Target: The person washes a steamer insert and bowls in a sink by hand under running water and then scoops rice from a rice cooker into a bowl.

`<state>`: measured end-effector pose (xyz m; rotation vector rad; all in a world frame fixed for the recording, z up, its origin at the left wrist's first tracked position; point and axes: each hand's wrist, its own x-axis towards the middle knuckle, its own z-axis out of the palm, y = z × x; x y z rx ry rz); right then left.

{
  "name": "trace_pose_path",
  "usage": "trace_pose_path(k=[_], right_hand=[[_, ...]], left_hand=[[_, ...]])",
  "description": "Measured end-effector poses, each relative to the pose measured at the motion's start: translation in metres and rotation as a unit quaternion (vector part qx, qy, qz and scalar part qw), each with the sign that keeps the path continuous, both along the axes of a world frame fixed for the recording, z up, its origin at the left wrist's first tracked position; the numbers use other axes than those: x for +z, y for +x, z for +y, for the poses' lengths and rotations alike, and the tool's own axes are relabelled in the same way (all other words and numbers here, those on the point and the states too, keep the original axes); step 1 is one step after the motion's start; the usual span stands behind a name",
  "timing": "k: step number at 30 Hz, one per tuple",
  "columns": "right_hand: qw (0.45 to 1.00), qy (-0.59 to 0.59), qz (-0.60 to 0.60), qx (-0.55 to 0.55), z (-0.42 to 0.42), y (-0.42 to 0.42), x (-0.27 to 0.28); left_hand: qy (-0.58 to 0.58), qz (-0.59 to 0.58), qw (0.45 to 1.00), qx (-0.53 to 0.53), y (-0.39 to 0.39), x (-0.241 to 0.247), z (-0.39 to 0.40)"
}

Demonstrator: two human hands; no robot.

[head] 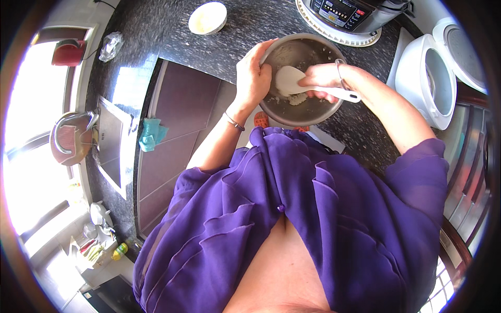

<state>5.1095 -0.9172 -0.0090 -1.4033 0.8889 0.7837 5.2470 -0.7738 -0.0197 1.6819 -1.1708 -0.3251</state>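
Observation:
A round metal pot (303,113) with whitish food remains stuck inside is tilted towards me at the counter's edge. My left hand (254,74) grips its left rim, thumb on the inner side. Inside the pot, my right hand (323,80) has its fingers around a white plastic rice paddle (289,80). The paddle's blade lies at the pot's left inner side, by a whitish clump (297,99), and its handle points right. Part of the right fingers is hidden behind the handle. Beyond the pot, a white bowl (207,17) with pale contents stands on the counter.
An electric cooker (340,13) stands on a white round stand at the back. To the right is a white appliance (424,82) with its lid raised. A sink (113,144) with a faucet is at left; a teal cloth (152,135) hangs at the counter's edge. Crumpled plastic (110,47) lies near the window.

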Motion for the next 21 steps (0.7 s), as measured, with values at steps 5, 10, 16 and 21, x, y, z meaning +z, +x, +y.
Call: trace_pose_path(k=[5, 10, 16, 21], right_hand=[[0.811, -0.255, 0.141, 0.508, 0.007, 0.022, 0.006], [0.935, -0.211, 0.189, 0.213, 0.018, 0.011, -0.009], [0.981, -0.026, 0.059, 0.184, 0.033, 0.034, -0.017], [0.986, 0.14, -0.02, 0.093, 0.021, 0.039, 0.0]], left_hand=[[-0.017, -0.028, 0.999, -0.022, -0.004, 0.006, -0.006], [-0.017, -0.038, 0.999, -0.005, -0.005, 0.005, -0.009], [-0.028, -0.055, 0.998, 0.016, -0.004, 0.003, -0.014], [0.005, 0.001, 0.999, 0.053, 0.004, -0.005, -0.01]])
